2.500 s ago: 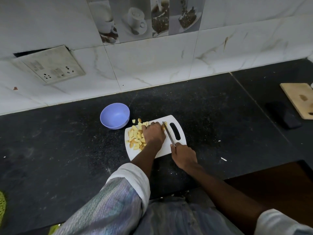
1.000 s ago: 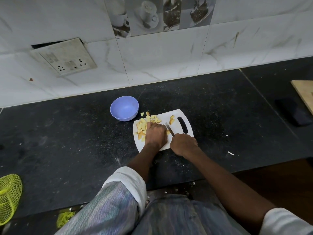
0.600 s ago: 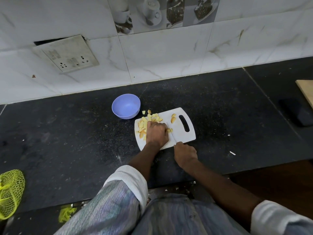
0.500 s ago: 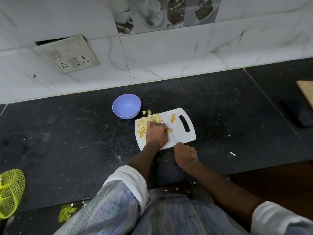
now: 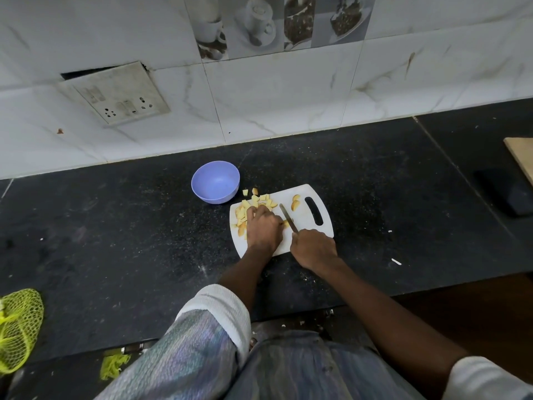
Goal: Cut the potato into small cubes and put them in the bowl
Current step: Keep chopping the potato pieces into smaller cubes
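Observation:
A white cutting board (image 5: pixel 305 223) lies on the black counter with several yellow potato pieces (image 5: pixel 259 201) heaped at its left and far side. My left hand (image 5: pixel 263 226) lies curled over a potato piece at the board's middle. My right hand (image 5: pixel 313 247) grips the handle of a knife (image 5: pixel 287 221), whose blade points away from me just right of my left fingers. Two loose pieces (image 5: pixel 295 202) sit near the board's handle slot. The purple bowl (image 5: pixel 215 182) stands empty just beyond the board's left corner.
A tiled wall with a socket plate (image 5: pixel 115 93) backs the counter. A wooden board (image 5: pixel 522 157) and a dark object (image 5: pixel 507 194) lie at the far right. A yellow-green net bag (image 5: pixel 17 327) sits at the lower left by the counter's front edge.
The knife has worked back and forth beside my left fingers. More small pieces lie on the board than 2.5 s ago. My head has shifted, so the scene sits more to the right.

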